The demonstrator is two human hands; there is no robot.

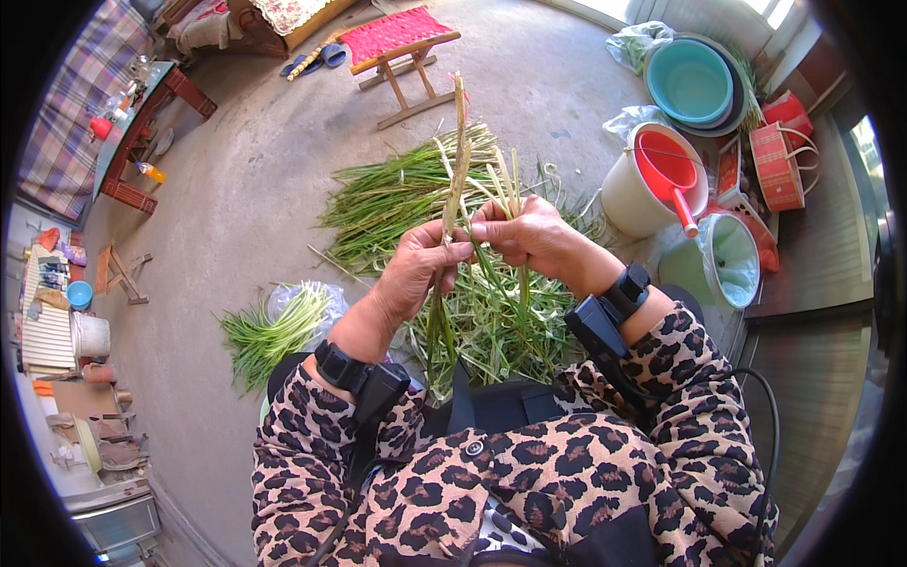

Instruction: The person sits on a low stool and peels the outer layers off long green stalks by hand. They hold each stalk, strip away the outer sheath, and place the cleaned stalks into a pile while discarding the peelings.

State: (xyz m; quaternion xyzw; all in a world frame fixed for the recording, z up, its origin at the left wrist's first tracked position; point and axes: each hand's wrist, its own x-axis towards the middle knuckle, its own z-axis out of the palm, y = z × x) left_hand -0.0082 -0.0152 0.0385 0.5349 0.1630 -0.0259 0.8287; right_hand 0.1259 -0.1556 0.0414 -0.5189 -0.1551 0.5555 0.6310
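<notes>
My left hand (425, 262) is closed around a long, brownish, dry-skinned stalk (459, 163), which stands upright with green leaves hanging below the fist. With thumb and fingers my right hand (531, 234) grips thin pale scallion-like stalks (507, 186), their green leaves trailing downward. The fingertips of both hands meet, or nearly so, at a green strand. Beneath them is a loose heap of peeled leaves and skins (496, 326). A pile of unsorted green stalks (397, 191) lies just beyond, and a bundle of cleaner, paler-ended greens (290, 326) rests by a plastic bag (326, 301) on the left.
On the right stand a white bucket (620, 191) with a red dipper (666, 170), a lined pail (747, 298), teal basins (691, 53) and a red checked bag (776, 166). A red woven folding stool (397, 39) stands ahead. A low table (124, 142) is at far left.
</notes>
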